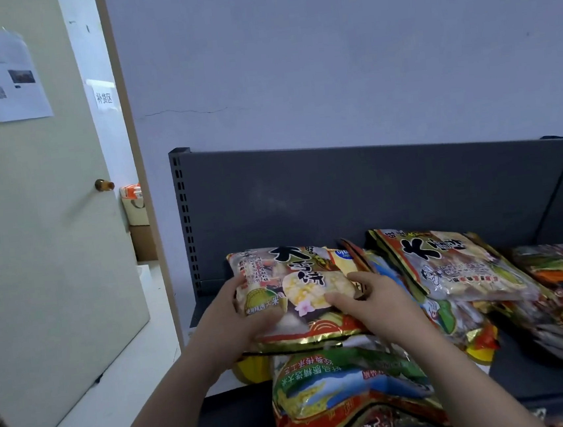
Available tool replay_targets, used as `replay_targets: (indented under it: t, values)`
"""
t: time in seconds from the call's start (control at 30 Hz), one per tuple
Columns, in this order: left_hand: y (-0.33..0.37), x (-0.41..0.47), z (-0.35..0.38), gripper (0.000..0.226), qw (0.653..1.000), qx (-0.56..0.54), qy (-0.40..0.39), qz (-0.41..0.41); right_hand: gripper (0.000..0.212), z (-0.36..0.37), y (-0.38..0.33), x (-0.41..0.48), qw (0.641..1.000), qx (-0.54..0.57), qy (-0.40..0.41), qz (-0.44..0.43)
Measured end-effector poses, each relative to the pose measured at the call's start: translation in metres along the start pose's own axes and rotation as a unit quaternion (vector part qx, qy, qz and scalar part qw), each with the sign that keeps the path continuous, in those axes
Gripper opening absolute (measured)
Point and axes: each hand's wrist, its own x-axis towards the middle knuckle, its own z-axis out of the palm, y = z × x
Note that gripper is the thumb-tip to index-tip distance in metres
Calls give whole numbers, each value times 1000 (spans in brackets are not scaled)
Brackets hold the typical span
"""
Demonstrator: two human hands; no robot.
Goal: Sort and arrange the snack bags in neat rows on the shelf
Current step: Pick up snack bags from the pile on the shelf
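The left hand point(231, 318) curls round the 9 o'clock edge of the rice-cracker bag point(300, 280), and the right hand point(381, 303) pinches its 3 o'clock side, at the left end of the shelf point(339, 190). Sorting seems barely begun: the other bags point(450, 266) lie heaped toward 3 o'clock, with no row formed.

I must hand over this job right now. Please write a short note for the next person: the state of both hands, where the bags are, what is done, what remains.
Hands: the left hand grips the left edge of the gold-trimmed bag; the right hand holds its right side.
Bags: a green bag lies below the held one; the others overlap in a loose pile on the shelf, to the right.
Done: no neat row is visible yet.
Left: place the held bag, then sort the pile into rows.
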Motion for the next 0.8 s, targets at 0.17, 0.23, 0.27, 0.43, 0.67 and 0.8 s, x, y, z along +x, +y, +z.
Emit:
replay_targets:
  t: [0.17,0.23,0.27,0.43,0.67,0.8]
  values:
    - [-17,-11,10,99,991,99,-77,-48,79,3,13,-21,996,-67,-52,23]
    - [-20,-11,13,93,992,99,-63,-55,79,8,16,-24,996,-51,-70,20]
    - [-20,-11,16,85,993,94,-51,-54,79,10,17,-25,996,-38,-76,16]
    - [-11,-19,23,73,998,45,10,33,74,8,11,-38,999,3,-36,-15]
    - [41,-32,26,80,988,-17,12,151,73,-39,-4,-68,992,28,105,-64]
    - [68,-32,55,78,978,-84,-43,186,75,-76,9,-83,986,7,157,-48]
